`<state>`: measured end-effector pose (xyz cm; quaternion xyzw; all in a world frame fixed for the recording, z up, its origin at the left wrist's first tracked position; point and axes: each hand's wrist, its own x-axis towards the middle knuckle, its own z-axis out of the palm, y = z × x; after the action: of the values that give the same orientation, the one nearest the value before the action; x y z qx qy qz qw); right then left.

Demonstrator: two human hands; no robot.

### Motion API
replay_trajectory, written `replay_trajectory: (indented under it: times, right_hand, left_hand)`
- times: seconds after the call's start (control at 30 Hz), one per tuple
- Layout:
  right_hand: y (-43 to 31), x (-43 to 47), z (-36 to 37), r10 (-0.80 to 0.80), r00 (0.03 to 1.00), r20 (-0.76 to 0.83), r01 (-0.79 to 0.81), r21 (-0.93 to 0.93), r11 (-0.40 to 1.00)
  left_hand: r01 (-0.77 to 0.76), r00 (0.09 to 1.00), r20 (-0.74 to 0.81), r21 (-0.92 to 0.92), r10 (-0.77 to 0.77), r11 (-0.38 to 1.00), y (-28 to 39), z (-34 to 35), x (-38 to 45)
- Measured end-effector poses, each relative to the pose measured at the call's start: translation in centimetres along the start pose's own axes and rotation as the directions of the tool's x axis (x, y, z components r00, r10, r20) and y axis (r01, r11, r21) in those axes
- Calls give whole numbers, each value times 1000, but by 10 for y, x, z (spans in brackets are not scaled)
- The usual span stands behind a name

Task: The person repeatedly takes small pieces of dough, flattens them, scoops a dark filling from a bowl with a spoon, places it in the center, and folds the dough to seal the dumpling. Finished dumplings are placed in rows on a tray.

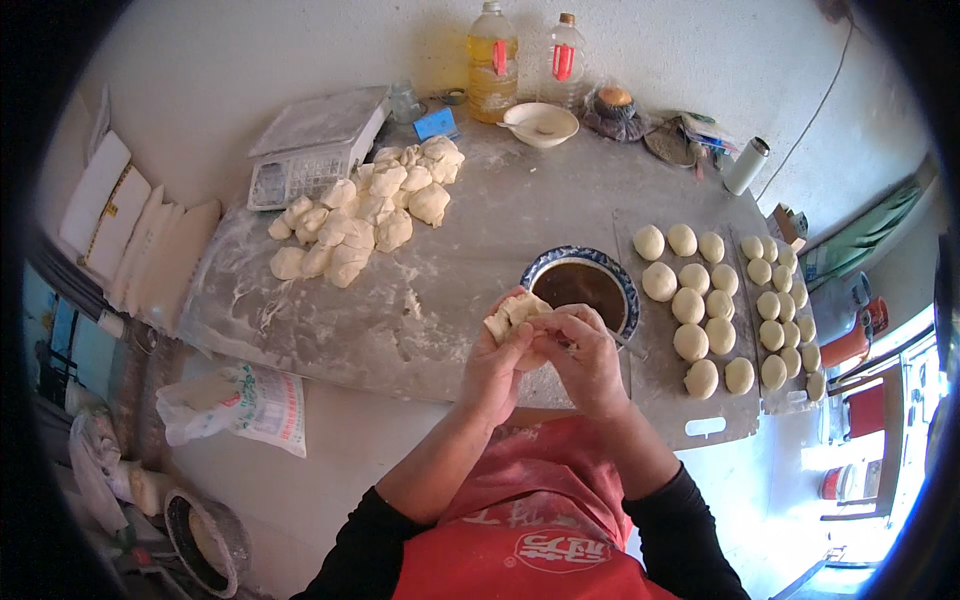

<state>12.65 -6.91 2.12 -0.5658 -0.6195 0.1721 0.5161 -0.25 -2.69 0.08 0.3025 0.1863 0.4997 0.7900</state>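
My left hand (495, 367) cups a piece of pale dough (517, 309) above the table's near edge. The fingers of my right hand (587, 356) pinch the same dough from the other side. Just behind my hands stands a blue-and-white rimmed bowl (632, 289) of dark brown liquid or filling, with a utensil handle (630, 346) sticking out towards the near right. Rounded dough balls (690, 341) lie in rows right of the bowl, and smaller-looking ones (771, 335) stand further right. At the left is a heap of rough dough pieces (375, 206).
A floury digital scale (311, 142) stands at the back left beside a glass jar (405, 103). Along the wall are an oil bottle (493, 71), a second plastic bottle (565, 64), a white bowl (541, 124) and a white flask (747, 166). Flour dusts the tabletop (450, 300).
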Motion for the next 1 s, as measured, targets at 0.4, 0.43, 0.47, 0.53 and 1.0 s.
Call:
replay_trajectory:
  times: [0.4, 0.43, 0.47, 0.53, 1.0]
  right_hand:
    - [9, -1, 8, -374, 868, 328, 476, -328, 816]
    - [10, -1, 8, -396, 870, 294, 467, -236, 852]
    - [11, -1, 8, -450, 859, 244, 490, -140, 860]
    - [13, -4, 9, -380, 916, 131, 386, -25, 922]
    - [-11, 19, -5, -86, 840, 535, 389, -486, 782]
  left_hand:
    - [166, 942, 251, 234, -224, 958, 1, -19, -11]
    - [194, 931, 270, 201, -245, 960, 2, -19, -13]
    - [254, 928, 240, 151, -285, 955, 2, -18, -15]
    - [260, 943, 223, -19, -249, 966, -3, -13, -20]
    - [224, 941, 197, 244, -274, 944, 2, -15, -15]
